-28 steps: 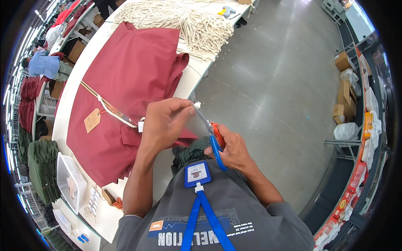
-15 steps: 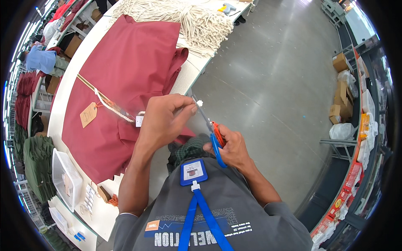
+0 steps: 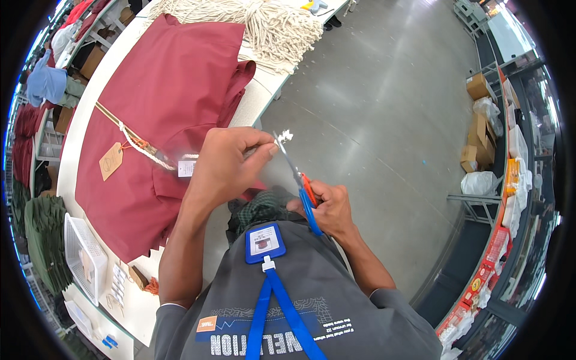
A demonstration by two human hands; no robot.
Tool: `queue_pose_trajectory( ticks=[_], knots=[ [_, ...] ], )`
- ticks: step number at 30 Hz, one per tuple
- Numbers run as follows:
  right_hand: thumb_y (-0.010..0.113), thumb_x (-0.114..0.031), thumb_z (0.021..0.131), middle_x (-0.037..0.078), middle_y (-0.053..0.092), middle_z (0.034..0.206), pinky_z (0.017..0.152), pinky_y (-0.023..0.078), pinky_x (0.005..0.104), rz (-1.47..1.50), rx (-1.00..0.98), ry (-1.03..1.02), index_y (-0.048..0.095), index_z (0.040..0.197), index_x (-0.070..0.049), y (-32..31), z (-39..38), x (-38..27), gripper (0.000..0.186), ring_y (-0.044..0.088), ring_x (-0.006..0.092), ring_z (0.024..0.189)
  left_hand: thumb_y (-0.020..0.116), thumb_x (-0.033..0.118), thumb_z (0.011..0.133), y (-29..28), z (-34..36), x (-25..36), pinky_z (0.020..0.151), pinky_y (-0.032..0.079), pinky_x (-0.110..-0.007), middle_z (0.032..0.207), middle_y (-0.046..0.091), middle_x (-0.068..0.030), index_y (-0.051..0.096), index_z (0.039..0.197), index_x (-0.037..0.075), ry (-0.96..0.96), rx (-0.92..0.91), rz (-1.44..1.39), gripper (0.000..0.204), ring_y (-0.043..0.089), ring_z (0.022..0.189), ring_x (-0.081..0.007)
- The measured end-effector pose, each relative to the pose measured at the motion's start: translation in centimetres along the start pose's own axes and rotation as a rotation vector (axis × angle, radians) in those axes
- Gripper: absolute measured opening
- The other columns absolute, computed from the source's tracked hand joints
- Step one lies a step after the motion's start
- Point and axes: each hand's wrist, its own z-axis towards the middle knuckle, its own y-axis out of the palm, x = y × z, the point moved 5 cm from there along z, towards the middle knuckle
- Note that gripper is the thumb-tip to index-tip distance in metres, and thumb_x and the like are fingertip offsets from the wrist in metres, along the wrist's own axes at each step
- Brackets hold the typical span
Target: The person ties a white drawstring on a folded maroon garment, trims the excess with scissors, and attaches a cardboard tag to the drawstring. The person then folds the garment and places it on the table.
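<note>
Head view: the left hand point(image 3: 227, 159) pinches a white cord point(image 3: 285, 137), its frayed tip sticking out rightward. Apart from it, the right hand point(image 3: 331, 210) grips blue-and-orange-handled scissors point(image 3: 307, 207), blades at the cord. Maroon fabric point(image 3: 162, 90) lies on a white table point(image 3: 258, 90), at left.

On the tabletop point(image 3: 75, 133), the cloth point(image 3: 162, 78) lay left of the left fingers point(image 3: 258, 159), the tag point(image 3: 111, 161) upon it; the cord pile point(image 3: 276, 30) lay beyond, the basket point(image 3: 74, 233) at near left. The right fingers point(image 3: 324, 191) held the scissors point(image 3: 306, 201). Boxes point(image 3: 482, 139) stood far right, across the floor point(image 3: 372, 90).
</note>
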Motion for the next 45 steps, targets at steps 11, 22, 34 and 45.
queue_pose_trajectory(
  ticks=[11,22,34,45],
  knots=[
    [0.081,-0.050,0.085,0.010,0.063,0.068,0.059,0.049,0.0354,0.083,-0.041,0.166,0.061,0.098,-0.004,0.5,-0.3,2.6,0.052,0.061,0.0248,0.059,0.063,0.014,0.104,-0.8,-0.3,-2.2,0.060,0.049,-0.023,0.077,0.071,-0.0039,0.076,0.113,-0.002,-0.250,0.006,-0.503,0.023,0.061,0.065,-0.0081],
    [0.067,-0.040,0.101,0.002,0.052,0.073,0.060,0.043,0.0283,0.135,-0.073,0.129,0.059,0.101,-0.003,1.8,0.7,2.6,0.038,0.050,0.0110,0.065,0.060,0.010,0.104,-2.4,-0.8,-3.3,0.072,0.052,-0.025,0.096,0.072,-0.0071,0.065,0.134,-0.003,-0.461,-0.002,-0.902,0.033,0.064,0.080,-0.0110],
    [0.063,-0.045,0.103,0.001,0.054,0.070,0.058,0.045,0.0285,0.209,-0.110,0.131,0.060,0.100,-0.004,1.6,1.9,4.1,0.041,0.054,0.0108,0.062,0.075,0.011,0.090,-19.5,-4.3,-9.4,0.077,0.055,-0.026,0.098,0.076,-0.0109,0.069,0.120,-0.008,-0.257,0.899,-0.272,0.036,0.070,0.086,-0.0132],
    [0.056,-0.049,0.105,0.001,0.053,0.065,0.056,0.045,0.0267,0.150,-0.246,0.008,0.061,0.104,0.001,3.0,2.9,1.8,0.050,0.055,0.0106,0.058,0.071,0.023,0.092,-24.2,-9.7,-13.0,0.072,0.055,-0.030,0.083,0.073,-0.0092,0.078,0.104,0.000,-0.560,1.043,0.395,0.027,0.071,0.078,-0.0146]
  ],
)
